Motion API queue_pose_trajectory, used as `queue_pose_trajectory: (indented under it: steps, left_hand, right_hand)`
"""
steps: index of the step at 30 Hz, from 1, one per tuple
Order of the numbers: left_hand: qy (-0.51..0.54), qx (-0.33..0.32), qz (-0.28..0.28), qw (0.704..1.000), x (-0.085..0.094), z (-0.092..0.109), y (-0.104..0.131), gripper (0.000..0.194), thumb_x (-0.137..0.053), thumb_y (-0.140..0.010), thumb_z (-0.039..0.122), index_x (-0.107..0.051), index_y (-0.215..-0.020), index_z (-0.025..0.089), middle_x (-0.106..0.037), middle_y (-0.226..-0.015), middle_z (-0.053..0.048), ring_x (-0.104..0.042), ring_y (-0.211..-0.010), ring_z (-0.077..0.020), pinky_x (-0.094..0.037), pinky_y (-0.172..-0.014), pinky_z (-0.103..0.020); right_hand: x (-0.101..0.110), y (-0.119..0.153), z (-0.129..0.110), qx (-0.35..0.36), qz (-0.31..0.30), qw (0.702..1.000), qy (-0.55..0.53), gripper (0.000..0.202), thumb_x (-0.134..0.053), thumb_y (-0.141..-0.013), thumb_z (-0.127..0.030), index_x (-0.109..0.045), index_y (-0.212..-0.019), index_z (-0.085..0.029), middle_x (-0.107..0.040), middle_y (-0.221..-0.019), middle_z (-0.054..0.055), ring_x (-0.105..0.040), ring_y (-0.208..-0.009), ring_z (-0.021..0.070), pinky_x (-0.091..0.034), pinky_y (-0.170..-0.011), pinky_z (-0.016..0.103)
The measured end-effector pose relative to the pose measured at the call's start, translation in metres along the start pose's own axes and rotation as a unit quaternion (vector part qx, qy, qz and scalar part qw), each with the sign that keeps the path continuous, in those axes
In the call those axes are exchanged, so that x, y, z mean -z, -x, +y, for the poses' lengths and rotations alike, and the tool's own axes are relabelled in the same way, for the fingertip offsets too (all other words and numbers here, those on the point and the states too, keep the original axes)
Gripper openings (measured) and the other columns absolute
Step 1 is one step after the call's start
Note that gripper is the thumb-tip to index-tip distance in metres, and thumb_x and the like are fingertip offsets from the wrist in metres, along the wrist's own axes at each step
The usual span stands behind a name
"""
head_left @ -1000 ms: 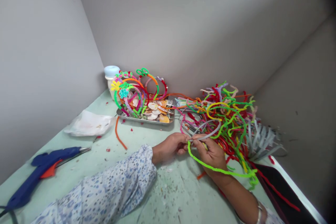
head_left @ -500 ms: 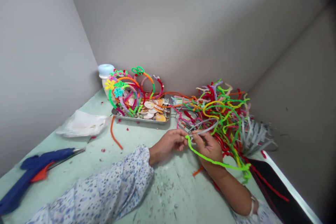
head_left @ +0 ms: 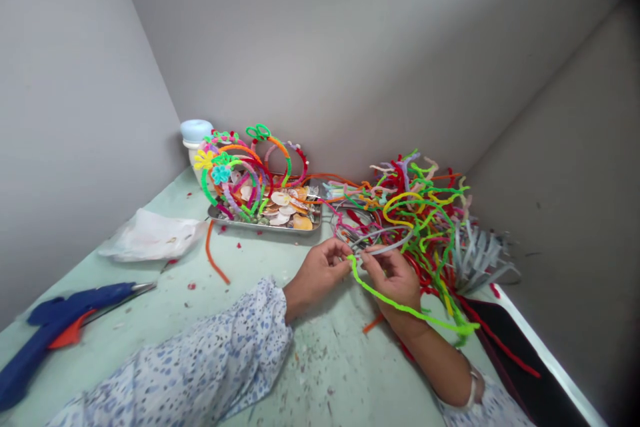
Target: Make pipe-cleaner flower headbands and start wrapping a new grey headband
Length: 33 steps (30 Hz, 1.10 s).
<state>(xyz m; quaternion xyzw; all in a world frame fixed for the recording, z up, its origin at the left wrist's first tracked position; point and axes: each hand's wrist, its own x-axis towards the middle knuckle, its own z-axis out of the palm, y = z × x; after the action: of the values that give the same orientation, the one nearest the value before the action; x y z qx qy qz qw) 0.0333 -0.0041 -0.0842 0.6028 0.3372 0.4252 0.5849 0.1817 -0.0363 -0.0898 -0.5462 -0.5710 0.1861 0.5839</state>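
My left hand (head_left: 323,271) pinches the end of a lime-green pipe cleaner (head_left: 400,307), whose length trails down to the right across my right forearm. Close beside it, my right hand (head_left: 393,273) has thumb and fingers closed on a thin grey headband (head_left: 387,249). The pipe cleaner's tip meets the grey band between both sets of fingertips; exactly how it is wound there is too small to make out. Just behind my hands lie more loops of grey band and a tangled heap of coloured pipe cleaners (head_left: 425,213).
A metal tray (head_left: 265,223) holds shells and several finished pipe-cleaner headbands (head_left: 287,167). Behind it stands a white jar with a blue lid (head_left: 197,130). At left lie a plastic bag (head_left: 155,237) and a blue glue gun (head_left: 65,317). Grey bands (head_left: 480,257) fan out at right, near a black panel (head_left: 530,360).
My left fingers have shifted at the pipe cleaner's end, the hand turning slightly. The trailing lime-green length hangs a little differently. The whole view has shifted slightly.
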Motion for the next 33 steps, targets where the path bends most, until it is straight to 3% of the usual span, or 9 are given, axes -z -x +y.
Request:
queue_pose_trajectory:
  steps: [6, 21, 33]
  left_hand:
    - [-0.006, -0.003, 0.018, 1.0, -0.0016, 0.0032, 0.0008, 0.016, -0.062, -0.075, 0.028, -0.056, -0.082, 0.015, -0.049, -0.064, 0.004, -0.04, -0.053, -0.0063, -0.031, -0.05, -0.018]
    - [0.019, 0.006, 0.017, 1.0, -0.0003, 0.0048, 0.0015, 0.019, -0.063, -0.076, 0.031, -0.054, -0.079, 0.014, -0.05, -0.062, 0.003, -0.043, -0.054, -0.0072, -0.034, -0.051, -0.02]
    - [0.057, 0.011, 0.006, 0.998, 0.0014, 0.0096, 0.0027, 0.026, -0.068, -0.072, 0.036, -0.053, -0.077, 0.014, -0.05, -0.064, 0.003, -0.044, -0.056, -0.0068, -0.036, -0.053, -0.021]
  right_hand:
    - [-0.0007, 0.0004, 0.0005, -0.007, 0.016, 1.0, 0.006, 0.019, -0.065, -0.076, -0.035, -0.064, -0.087, -0.019, -0.068, -0.074, 0.003, -0.064, -0.063, 0.0172, -0.052, -0.06, 0.028]
    - [0.0, -0.0012, -0.0036, 0.028, -0.011, 1.0, -0.006, 0.013, -0.065, -0.076, -0.031, -0.064, -0.083, -0.02, -0.068, -0.083, 0.005, -0.064, -0.074, 0.0182, -0.052, -0.067, 0.03]
    - [-0.0019, 0.0015, -0.0082, 0.017, -0.008, 1.0, -0.02, 0.015, -0.065, -0.076, -0.032, -0.062, -0.084, -0.02, -0.068, -0.083, 0.006, -0.063, -0.079, 0.0203, -0.052, -0.071, 0.034]
